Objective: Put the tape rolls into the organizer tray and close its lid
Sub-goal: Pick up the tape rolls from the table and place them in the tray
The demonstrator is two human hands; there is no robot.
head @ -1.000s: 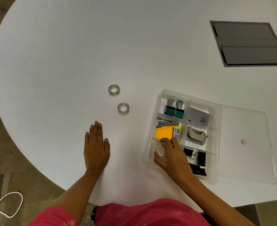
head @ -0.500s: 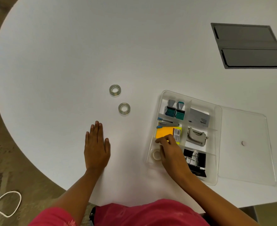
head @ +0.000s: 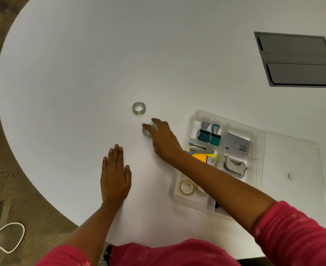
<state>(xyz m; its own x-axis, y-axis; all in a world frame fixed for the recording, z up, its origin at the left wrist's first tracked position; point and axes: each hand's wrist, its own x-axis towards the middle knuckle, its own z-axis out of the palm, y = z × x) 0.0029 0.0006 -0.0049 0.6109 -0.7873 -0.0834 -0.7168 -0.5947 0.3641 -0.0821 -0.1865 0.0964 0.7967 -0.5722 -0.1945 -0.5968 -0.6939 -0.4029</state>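
A clear tape roll (head: 138, 108) lies flat on the white table (head: 81, 73). A second roll (head: 146, 133) lies just nearer, half hidden under my right hand (head: 163, 140), whose spread fingers arch over it and touch it. My left hand (head: 116, 175) rests flat on the table, holding nothing. The clear organizer tray (head: 194, 117) sits to the right, its lid (head: 292, 160) swung open flat beside it. In the tray's near-left compartment lie one whitish tape roll (head: 187, 187) and another (head: 201, 189) partly hidden by my forearm.
The tray's other compartments hold two stamps (head: 209, 134), a stapler (head: 200, 150), orange sticky notes (head: 200, 157), a grey hole punch (head: 234, 167) and a small box (head: 238, 144). A dark grey panel (head: 296, 60) is set into the table far right. A white cable (head: 6, 237) lies on the floor.
My right hand has left the tray, with a tape roll now lying in the near-left compartment, and has reached left across the table to the nearer loose roll. My left hand has stayed put.
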